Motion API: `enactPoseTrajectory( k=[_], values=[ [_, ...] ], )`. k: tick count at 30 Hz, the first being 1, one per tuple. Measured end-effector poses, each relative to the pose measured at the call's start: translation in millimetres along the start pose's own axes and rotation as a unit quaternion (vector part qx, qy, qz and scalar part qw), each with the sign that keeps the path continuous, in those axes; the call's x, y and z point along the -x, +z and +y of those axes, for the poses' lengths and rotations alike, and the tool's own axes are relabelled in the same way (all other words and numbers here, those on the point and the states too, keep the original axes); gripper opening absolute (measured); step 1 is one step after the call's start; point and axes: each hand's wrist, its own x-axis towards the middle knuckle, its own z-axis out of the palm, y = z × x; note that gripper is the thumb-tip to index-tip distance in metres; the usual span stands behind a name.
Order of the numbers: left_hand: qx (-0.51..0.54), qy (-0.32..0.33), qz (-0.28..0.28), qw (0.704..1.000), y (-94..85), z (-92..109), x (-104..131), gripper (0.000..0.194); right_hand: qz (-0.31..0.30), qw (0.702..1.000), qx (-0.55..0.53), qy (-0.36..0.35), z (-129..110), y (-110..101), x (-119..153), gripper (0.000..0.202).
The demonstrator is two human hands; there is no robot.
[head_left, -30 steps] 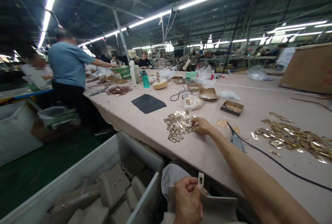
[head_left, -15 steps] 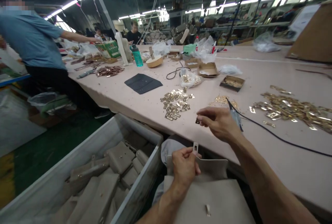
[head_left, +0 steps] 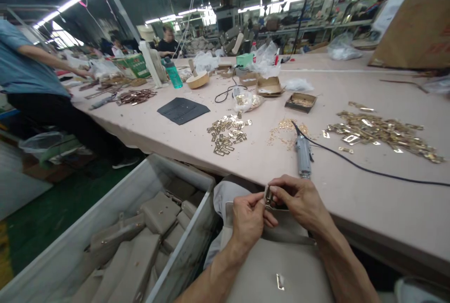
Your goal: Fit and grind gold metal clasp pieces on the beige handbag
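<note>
Both hands meet at the table edge over a beige bag [head_left: 281, 265] on the lap, left hand [head_left: 248, 221] and right hand [head_left: 302, 202] each pinching a small metal clasp [head_left: 269, 195], electric screwdriver [head_left: 303, 153] at 12 o'clock, brass plates [head_left: 227, 135] at 11.

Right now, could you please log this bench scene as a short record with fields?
left hand: pinches a small metal clasp at the beige bag flap
right hand: fingers on the same clasp
table: gold fittings pile, electric screwdriver with black cable
bin: beige bags inside
co-worker: far left
</note>
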Motion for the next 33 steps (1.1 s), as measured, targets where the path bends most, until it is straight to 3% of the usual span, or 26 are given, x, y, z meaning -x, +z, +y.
enactPoseTrajectory(
  k=[15, 33],
  values=[
    [0.035, 0.009, -0.057, 0.998, -2.4, 3, 14, 0.037, 0.052, 0.995, 0.049, -0.076, 8, 8, 16, 0.022],
    [0.036, 0.015, -0.024, 0.999, -0.6, 6, 21, 0.038, 0.058, 0.988, 0.088, -0.113, 14, 13, 23, 0.016]
  ],
)
